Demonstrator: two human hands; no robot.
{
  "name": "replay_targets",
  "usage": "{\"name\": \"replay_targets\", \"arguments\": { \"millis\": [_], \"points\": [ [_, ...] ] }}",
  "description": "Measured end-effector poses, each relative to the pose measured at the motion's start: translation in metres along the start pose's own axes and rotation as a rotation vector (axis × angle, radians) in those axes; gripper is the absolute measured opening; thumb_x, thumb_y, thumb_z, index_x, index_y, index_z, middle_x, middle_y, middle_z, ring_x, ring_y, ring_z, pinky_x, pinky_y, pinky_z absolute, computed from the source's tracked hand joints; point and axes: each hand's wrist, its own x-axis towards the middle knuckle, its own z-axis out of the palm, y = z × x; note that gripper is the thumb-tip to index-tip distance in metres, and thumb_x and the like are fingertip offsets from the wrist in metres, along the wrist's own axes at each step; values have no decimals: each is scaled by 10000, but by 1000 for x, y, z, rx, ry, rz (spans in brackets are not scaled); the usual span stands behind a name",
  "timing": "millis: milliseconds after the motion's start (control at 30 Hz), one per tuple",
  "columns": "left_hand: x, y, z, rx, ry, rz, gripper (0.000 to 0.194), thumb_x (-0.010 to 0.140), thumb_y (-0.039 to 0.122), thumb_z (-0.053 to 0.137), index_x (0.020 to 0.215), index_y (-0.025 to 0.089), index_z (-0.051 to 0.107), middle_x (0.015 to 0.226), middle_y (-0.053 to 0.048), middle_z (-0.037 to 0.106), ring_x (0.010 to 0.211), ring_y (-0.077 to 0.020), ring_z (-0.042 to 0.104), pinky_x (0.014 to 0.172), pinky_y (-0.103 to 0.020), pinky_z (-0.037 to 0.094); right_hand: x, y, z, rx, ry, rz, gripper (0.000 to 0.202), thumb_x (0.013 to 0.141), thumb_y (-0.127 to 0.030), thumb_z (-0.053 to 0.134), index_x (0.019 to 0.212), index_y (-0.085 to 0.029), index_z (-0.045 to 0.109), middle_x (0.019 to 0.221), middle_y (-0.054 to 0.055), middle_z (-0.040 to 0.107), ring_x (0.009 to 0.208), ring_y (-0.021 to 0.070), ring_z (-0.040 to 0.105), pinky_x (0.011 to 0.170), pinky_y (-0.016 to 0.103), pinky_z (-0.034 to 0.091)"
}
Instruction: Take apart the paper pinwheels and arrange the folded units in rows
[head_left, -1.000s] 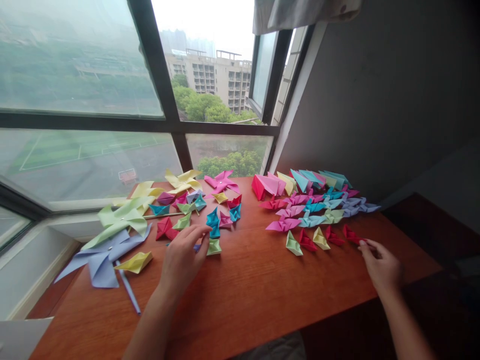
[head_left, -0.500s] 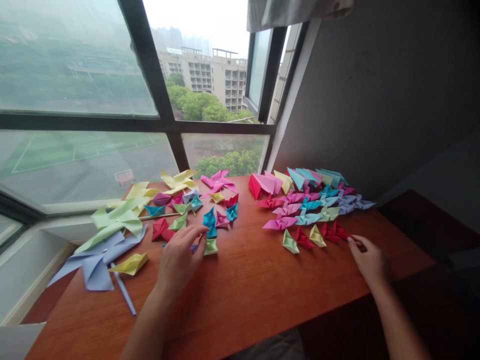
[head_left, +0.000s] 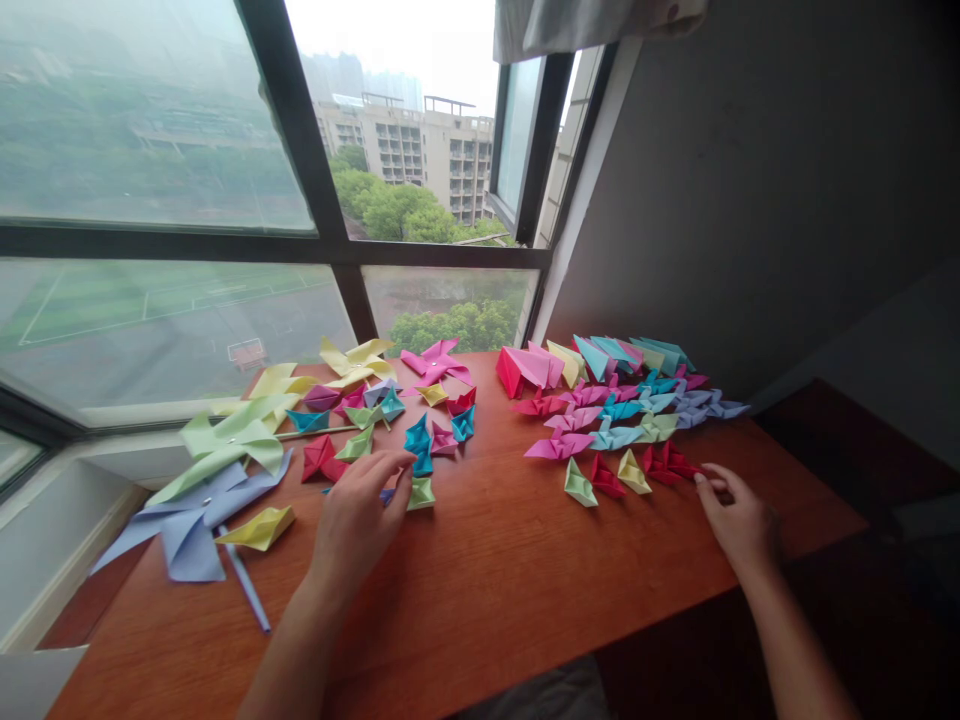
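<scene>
My left hand is over the left group of paper boats, fingers bent together, beside a light green boat. A blue boat under it is mostly covered, and what the fingertips hold, if anything, is hidden. My right hand is at the right end of a front row of boats, its thumb and forefinger closed at the tip of a red boat. Left of that stand a yellow boat, a red boat and a pale green boat. A yellow boat lies at the left.
Large paper pinwheels, among them a lilac one and a pink one, lie on the wooden table. Rows of paper cranes and folded planes are at the back right. Windows and a grey wall stand behind.
</scene>
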Motion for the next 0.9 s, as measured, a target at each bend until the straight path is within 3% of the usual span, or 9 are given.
{"name": "replay_targets", "arguments": {
  "millis": [167,533,900],
  "points": [
    [1,1,-1,-9,14,5,166,896,261,537,969,228,682,976,-54,742,882,-238,693,770,-333,537,-1,-2,1,-4,24,-81,534,839,-572,497,1116,-174,719,829,96,740,694,232,671,637,320,475],
    [1,1,0,-4,-12,18,170,906,283,527,959,219,676,981,-64,737,892,-242,687,765,-342,530,0,-4,2,-15,66,-218,467,897,-516,455,989,-159,741,938,130,746,738,238,677,695,339,501],
    [1,0,0,-11,-8,9,170,910,287,523,965,227,673,987,-60,737,901,-240,681,777,-342,528,0,0,3,-38,109,-246,396,901,-458,472,938,-165,736,889,107,743,724,227,671,707,329,492]
  ]
}}
